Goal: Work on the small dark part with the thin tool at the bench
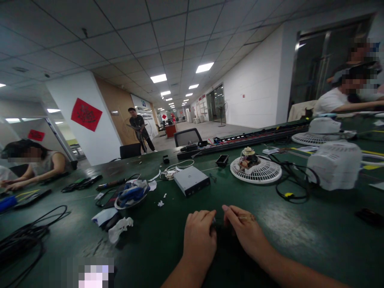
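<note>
Both my hands rest on the green table (294, 228) near its front edge, close together. My left hand (199, 239) and my right hand (244, 231) are curled around a small dark object (220, 231) between them; most of it is hidden by my fingers, so I cannot tell what it is. A ring shows on a finger of my right hand. Beyond my hands lies a grey flat box-shaped drive (191, 180).
A white fan grille with a motor (255, 167) and black cable lie right of centre, white fan housings (334, 165) further right. A bowl with blue cloth (132, 194), crumpled tissue (120, 228), tools and black cables (27, 232) are left. People work at both table ends; one stands far back.
</note>
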A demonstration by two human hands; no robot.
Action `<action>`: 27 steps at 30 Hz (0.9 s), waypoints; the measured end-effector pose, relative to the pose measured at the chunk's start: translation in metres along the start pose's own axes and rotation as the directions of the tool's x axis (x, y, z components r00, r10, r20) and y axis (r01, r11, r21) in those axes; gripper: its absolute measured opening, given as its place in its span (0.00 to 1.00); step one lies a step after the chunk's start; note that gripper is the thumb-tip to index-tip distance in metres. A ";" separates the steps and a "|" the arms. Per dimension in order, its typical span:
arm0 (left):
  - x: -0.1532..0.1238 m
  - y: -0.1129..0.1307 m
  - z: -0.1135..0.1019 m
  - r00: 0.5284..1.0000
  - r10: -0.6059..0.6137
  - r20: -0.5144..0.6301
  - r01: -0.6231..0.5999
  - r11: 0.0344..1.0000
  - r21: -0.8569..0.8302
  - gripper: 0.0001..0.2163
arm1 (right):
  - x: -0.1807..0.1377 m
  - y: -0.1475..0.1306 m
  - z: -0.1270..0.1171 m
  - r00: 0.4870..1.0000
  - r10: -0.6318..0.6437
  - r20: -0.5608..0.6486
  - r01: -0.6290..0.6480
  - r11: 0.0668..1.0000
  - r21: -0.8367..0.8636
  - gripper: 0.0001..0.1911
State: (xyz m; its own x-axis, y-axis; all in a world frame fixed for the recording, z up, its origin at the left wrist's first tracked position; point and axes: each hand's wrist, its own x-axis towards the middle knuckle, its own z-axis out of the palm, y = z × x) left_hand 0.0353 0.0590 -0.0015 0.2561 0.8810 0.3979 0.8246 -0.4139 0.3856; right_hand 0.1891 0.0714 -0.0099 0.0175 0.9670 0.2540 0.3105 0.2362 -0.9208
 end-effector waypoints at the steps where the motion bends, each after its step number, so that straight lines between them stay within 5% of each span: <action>1: 0.000 0.000 -0.001 1.000 -0.020 -0.009 0.020 1.000 0.017 0.23 | 0.000 0.000 -0.001 1.000 0.014 -0.023 -0.013 1.000 0.015 0.24; 6: -0.001 -0.002 -0.001 0.997 -0.067 -0.029 0.068 0.997 0.047 0.24 | 0.003 0.000 -0.009 0.999 0.025 -0.033 -0.023 0.998 0.054 0.25; 14: 0.000 -0.007 0.005 0.985 -0.160 -0.063 0.162 0.986 0.029 0.25 | -0.003 0.002 -0.007 0.964 -0.103 0.246 0.174 0.942 -0.288 0.10; 19: -0.001 -0.008 0.007 0.985 -0.163 -0.048 0.163 0.987 -0.015 0.25 | -0.006 0.002 -0.004 0.947 -0.132 0.294 0.146 0.989 -0.028 0.13; 27: -0.001 -0.005 0.005 0.991 -0.125 -0.047 0.115 0.979 -0.171 0.17 | -0.001 0.002 -0.004 0.987 -0.130 0.095 0.116 0.983 0.140 0.17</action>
State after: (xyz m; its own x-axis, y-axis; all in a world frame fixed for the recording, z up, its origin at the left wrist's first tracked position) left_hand 0.0335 0.0612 -0.0082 0.1276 0.9140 0.3852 0.7500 -0.3430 0.5655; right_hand 0.1934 0.0706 -0.0103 -0.1130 0.9327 0.3425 0.1744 0.3580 -0.9173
